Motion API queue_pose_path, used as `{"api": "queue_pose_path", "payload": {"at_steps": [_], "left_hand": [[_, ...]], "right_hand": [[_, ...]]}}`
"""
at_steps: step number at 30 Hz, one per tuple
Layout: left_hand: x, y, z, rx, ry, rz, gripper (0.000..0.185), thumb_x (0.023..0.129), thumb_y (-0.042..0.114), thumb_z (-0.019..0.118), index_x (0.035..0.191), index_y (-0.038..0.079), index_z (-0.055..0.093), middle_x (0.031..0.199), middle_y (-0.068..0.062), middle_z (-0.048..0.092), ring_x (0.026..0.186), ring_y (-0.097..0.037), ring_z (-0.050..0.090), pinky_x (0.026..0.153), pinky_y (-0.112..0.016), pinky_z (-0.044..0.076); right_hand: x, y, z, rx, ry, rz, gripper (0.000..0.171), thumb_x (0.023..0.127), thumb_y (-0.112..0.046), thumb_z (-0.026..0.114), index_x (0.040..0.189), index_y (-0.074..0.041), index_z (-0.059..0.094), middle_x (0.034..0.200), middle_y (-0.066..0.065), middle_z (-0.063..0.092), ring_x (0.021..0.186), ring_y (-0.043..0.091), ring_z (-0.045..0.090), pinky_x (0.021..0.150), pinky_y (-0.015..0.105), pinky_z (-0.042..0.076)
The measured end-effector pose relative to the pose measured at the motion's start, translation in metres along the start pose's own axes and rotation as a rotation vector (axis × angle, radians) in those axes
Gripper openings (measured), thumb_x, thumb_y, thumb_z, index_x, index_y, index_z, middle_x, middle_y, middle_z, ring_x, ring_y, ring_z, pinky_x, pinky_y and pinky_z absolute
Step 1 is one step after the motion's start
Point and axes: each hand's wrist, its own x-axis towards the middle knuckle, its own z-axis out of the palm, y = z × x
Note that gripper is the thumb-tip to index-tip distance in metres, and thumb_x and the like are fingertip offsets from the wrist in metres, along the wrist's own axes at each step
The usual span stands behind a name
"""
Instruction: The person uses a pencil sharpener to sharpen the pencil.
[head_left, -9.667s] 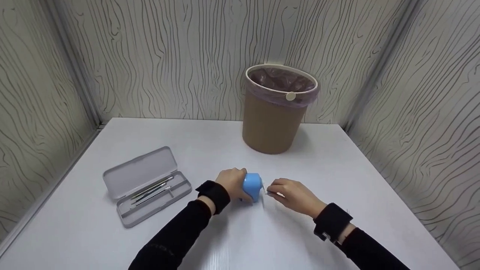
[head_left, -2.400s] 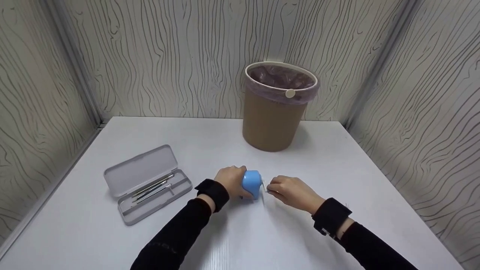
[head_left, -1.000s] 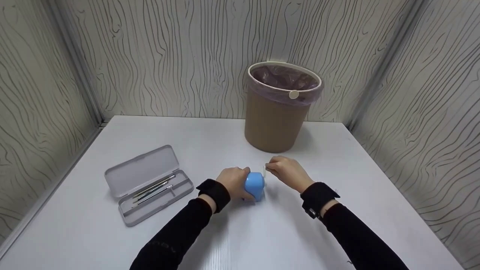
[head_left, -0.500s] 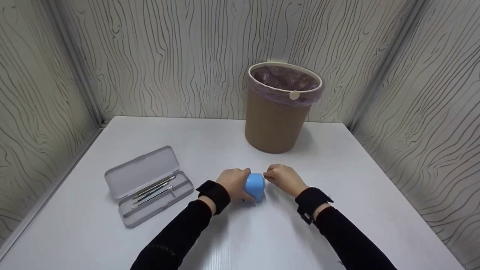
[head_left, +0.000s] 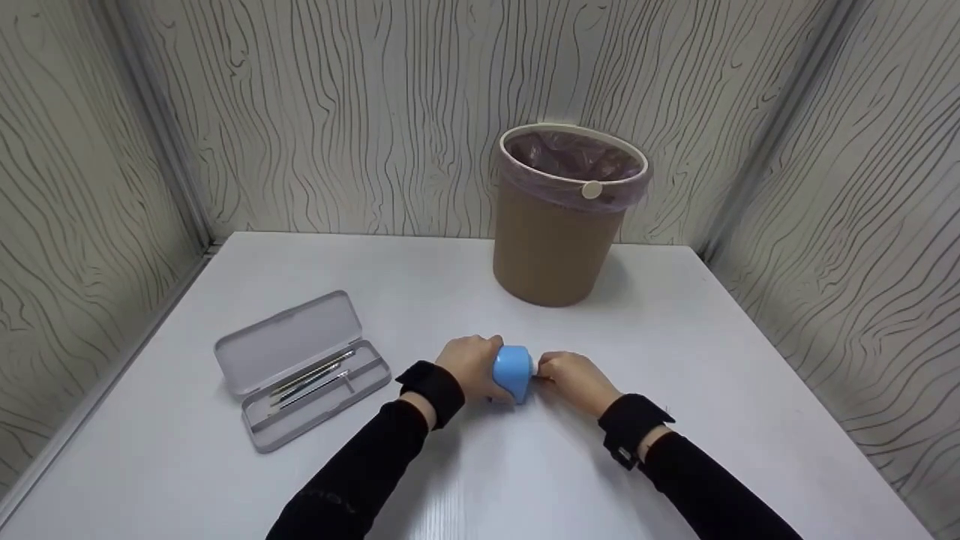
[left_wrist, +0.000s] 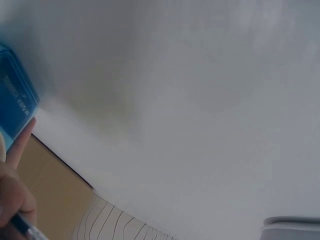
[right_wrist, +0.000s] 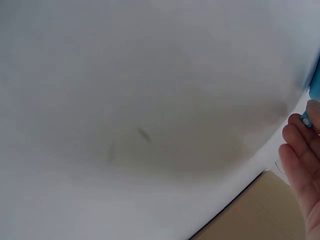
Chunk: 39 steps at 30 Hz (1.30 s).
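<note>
A blue crank pencil sharpener (head_left: 512,367) stands on the white table, gripped by my left hand (head_left: 470,366) from its left side. Its lettered body (left_wrist: 15,97) shows at the edge of the left wrist view. A dark pencil (left_wrist: 24,226) with a silvery end sticks out by the curled fingers (left_wrist: 12,195) of that hand. On the sharpener's other side my right hand (head_left: 576,381) pinches the small blue knob (right_wrist: 306,120) of the crank between thumb and finger. The crank arm is mostly hidden behind that hand in the head view.
An open grey pencil case (head_left: 289,334) lies to the left, with several pencils (head_left: 311,379) in its tray. Behind the hands stands a brown waste bin (head_left: 551,247) with a purple liner. Wood-patterned panels (head_left: 360,112) close off the back and sides.
My right hand has circled with the crank: up and away a second ago, then back down close beside the sharpener. The left hand keeps its grip in about the same place.
</note>
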Motion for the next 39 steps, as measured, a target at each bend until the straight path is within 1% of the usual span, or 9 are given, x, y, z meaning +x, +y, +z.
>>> {"api": "queue_pose_path", "payload": {"at_steps": [4, 8, 17, 23, 29, 33, 39], "left_hand": [[0.001, 0.0, 0.001, -0.017, -0.002, -0.008, 0.074, 0.068, 0.058, 0.091, 0.118, 0.01, 0.064, 0.107, -0.008, 0.077, 0.094, -0.022, 0.074, 0.085, -0.035, 0.062], [0.002, 0.001, 0.001, -0.011, -0.005, -0.02, 0.075, 0.068, 0.058, 0.09, 0.119, 0.01, 0.065, 0.108, -0.008, 0.077, 0.095, -0.022, 0.075, 0.085, -0.035, 0.062], [0.001, 0.001, 0.0, 0.008, 0.002, -0.042, 0.075, 0.068, 0.057, 0.091, 0.121, 0.01, 0.065, 0.109, -0.008, 0.077, 0.096, -0.023, 0.075, 0.085, -0.035, 0.062], [0.0, 0.003, 0.0, -0.001, -0.013, -0.048, 0.074, 0.07, 0.056, 0.09, 0.121, 0.01, 0.065, 0.11, -0.008, 0.077, 0.096, -0.023, 0.075, 0.086, -0.036, 0.062], [0.0, 0.003, -0.003, 0.015, -0.026, -0.06, 0.073, 0.069, 0.055, 0.091, 0.121, 0.01, 0.064, 0.11, -0.007, 0.077, 0.096, -0.022, 0.075, 0.087, -0.035, 0.062], [0.001, 0.004, -0.003, 0.026, -0.041, -0.064, 0.075, 0.069, 0.057, 0.09, 0.122, 0.011, 0.064, 0.113, -0.007, 0.077, 0.098, -0.022, 0.075, 0.089, -0.036, 0.062], [0.001, 0.004, -0.004, -0.007, -0.066, -0.085, 0.076, 0.07, 0.055, 0.091, 0.125, 0.011, 0.063, 0.117, -0.008, 0.076, 0.103, -0.023, 0.075, 0.095, -0.039, 0.061]], "right_hand": [[-0.004, -0.003, -0.002, -0.001, -0.016, -0.027, 0.01, 0.087, -0.001, 0.075, 0.093, -0.004, 0.082, 0.089, 0.006, 0.077, 0.085, 0.022, 0.075, 0.078, 0.034, 0.062], [-0.009, -0.006, -0.003, 0.003, -0.026, -0.07, 0.013, 0.087, -0.001, 0.075, 0.097, -0.004, 0.082, 0.091, 0.007, 0.078, 0.088, 0.023, 0.076, 0.078, 0.033, 0.063], [-0.022, -0.013, -0.008, 0.022, 0.004, -0.121, 0.015, 0.086, 0.001, 0.075, 0.1, -0.003, 0.081, 0.093, 0.009, 0.079, 0.089, 0.023, 0.076, 0.079, 0.032, 0.063], [-0.029, -0.016, -0.012, 0.003, -0.003, -0.142, 0.015, 0.087, 0.0, 0.075, 0.102, -0.003, 0.08, 0.094, 0.008, 0.078, 0.089, 0.022, 0.075, 0.08, 0.033, 0.063], [-0.034, -0.019, -0.02, 0.014, 0.032, -0.18, 0.012, 0.089, -0.003, 0.075, 0.101, -0.004, 0.079, 0.092, 0.007, 0.076, 0.085, 0.02, 0.073, 0.076, 0.031, 0.062], [-0.036, -0.021, -0.028, -0.001, 0.033, -0.182, 0.012, 0.09, -0.005, 0.076, 0.101, -0.005, 0.079, 0.092, 0.005, 0.076, 0.084, 0.018, 0.073, 0.075, 0.03, 0.062], [-0.036, -0.024, -0.037, -0.02, 0.038, -0.185, 0.013, 0.089, -0.005, 0.077, 0.101, -0.005, 0.079, 0.092, 0.005, 0.077, 0.084, 0.018, 0.073, 0.075, 0.029, 0.063]]}}
